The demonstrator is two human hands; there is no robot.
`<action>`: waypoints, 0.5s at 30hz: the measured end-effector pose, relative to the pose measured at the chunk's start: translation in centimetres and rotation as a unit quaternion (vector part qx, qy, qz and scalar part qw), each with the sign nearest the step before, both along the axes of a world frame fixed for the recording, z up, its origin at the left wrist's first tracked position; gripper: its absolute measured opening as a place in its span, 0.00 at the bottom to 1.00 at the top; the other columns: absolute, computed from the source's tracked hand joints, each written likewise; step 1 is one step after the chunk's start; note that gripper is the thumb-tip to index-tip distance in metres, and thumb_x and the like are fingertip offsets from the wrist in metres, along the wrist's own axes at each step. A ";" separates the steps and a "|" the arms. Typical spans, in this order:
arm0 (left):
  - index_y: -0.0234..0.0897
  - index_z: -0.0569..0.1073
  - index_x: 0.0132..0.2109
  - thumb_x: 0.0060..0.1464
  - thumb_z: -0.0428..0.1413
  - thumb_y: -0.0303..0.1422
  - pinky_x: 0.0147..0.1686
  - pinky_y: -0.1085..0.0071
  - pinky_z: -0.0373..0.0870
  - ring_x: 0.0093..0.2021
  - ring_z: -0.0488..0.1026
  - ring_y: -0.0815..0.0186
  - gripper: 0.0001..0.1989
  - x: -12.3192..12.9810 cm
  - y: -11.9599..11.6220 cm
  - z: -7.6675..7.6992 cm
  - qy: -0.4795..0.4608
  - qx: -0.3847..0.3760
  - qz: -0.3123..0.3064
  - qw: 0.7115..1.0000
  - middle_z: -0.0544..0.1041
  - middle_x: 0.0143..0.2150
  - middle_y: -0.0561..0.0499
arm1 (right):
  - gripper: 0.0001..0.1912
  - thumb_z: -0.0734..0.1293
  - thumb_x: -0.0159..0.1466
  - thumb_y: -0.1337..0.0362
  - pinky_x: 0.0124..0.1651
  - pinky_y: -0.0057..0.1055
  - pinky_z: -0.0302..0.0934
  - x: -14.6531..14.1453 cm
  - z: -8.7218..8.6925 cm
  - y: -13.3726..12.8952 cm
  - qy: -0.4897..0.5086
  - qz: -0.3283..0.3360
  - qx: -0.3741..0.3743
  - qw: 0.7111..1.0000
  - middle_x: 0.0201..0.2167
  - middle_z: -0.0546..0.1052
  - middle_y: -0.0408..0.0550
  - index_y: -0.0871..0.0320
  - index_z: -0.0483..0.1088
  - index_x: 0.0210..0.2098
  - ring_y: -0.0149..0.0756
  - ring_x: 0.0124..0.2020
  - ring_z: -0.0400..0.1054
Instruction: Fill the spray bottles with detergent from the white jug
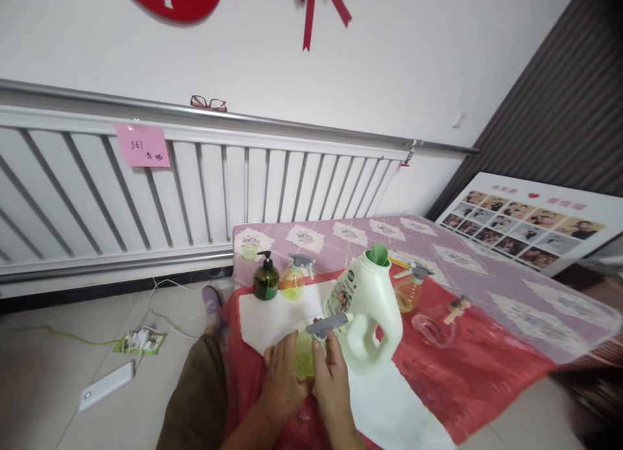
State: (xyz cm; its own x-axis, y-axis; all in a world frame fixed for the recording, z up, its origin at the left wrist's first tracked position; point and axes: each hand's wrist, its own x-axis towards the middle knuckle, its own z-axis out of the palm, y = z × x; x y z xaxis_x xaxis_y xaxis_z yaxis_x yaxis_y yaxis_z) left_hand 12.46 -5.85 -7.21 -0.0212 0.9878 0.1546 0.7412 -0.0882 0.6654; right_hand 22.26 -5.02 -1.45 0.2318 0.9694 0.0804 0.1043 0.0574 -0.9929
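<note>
Near the front of the white cloth, my left hand is wrapped round a clear spray bottle with yellow-green liquid. Its grey spray head sits on top, and my right hand grips the bottle's neck just below it. To their right stands a large pale green jug, uncapped, with a green spout in its mouth. Behind my hands are a dark green pump bottle and another spray bottle with yellow liquid. A third spray bottle stands behind the jug.
A light green cap lies on the purple patterned cover. Clear coiled tubing rests on the red cloth. A white radiator runs behind. A power strip is on the floor at left.
</note>
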 end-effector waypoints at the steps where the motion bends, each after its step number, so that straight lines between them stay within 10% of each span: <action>1: 0.31 0.56 0.63 0.50 0.50 0.39 0.63 0.56 0.47 0.64 0.58 0.54 0.34 0.0 0.0 0.0 0.000 0.000 -0.001 1.000 0.64 0.63 0.38 | 0.21 0.66 0.58 0.51 0.58 0.41 0.59 0.0 0.0 0.0 0.002 -0.004 -0.001 1.000 0.49 0.76 0.51 0.54 0.68 0.47 0.47 0.57 0.64; 15: 0.40 0.57 0.62 0.55 0.47 0.40 0.61 0.62 0.51 0.63 0.59 0.58 0.28 -0.2 0.0 -0.6 -0.008 0.010 -0.006 1.000 0.64 0.63 0.42 | 0.19 0.72 0.52 0.52 0.44 0.36 0.65 -1.5 -0.4 1.2 -0.012 -0.094 -0.008 0.995 0.36 0.77 0.48 0.54 0.65 0.37 0.43 0.41 0.71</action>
State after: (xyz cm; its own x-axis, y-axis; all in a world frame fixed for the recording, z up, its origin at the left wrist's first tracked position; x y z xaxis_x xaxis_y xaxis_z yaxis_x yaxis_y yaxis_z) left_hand 12.28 -5.83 -7.85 -0.0118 0.9847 0.1736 0.7288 -0.1104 0.6758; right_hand 20.76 -3.86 -1.87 0.4071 0.9105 0.0728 0.1362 0.0183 -0.9905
